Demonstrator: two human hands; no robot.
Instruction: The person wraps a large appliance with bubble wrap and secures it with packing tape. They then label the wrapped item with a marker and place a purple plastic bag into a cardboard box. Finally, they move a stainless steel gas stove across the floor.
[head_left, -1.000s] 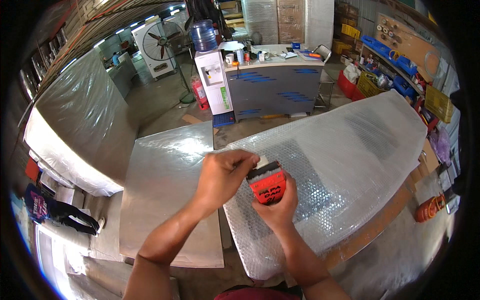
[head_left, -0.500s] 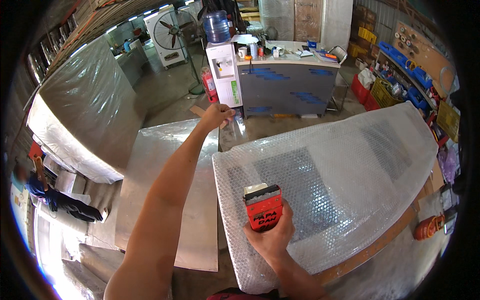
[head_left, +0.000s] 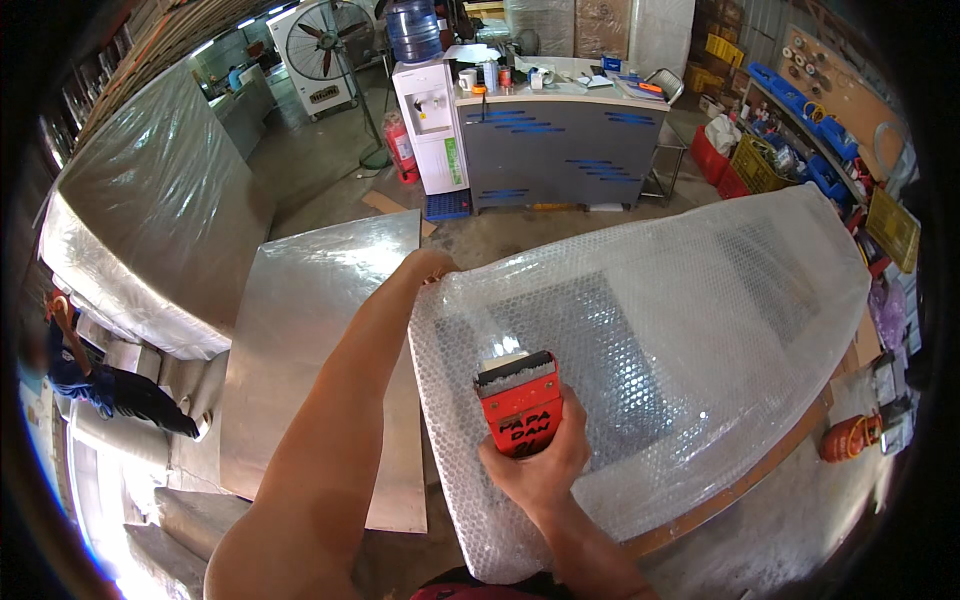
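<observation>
Right hand (head_left: pixel 540 462): fingers wrapped round dispenser (head_left: pixel 519 408), above wrap (head_left: pixel 690 300)
Dispenser: red, boxy, scuffed; black top, dark handwriting
Left hand (head_left: pixel 432 268): at wrap's far-left corner; fingers mostly hidden, can't tell grip
Wrap: clear, bubbly, glossy
Change: left hand back from beyond wrap's edge

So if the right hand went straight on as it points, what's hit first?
Likely the broad flat item in clear bubble wrap, met first by the red, black-edged tape dispenser in the right hand; its height above the wrap is unclear.
</observation>
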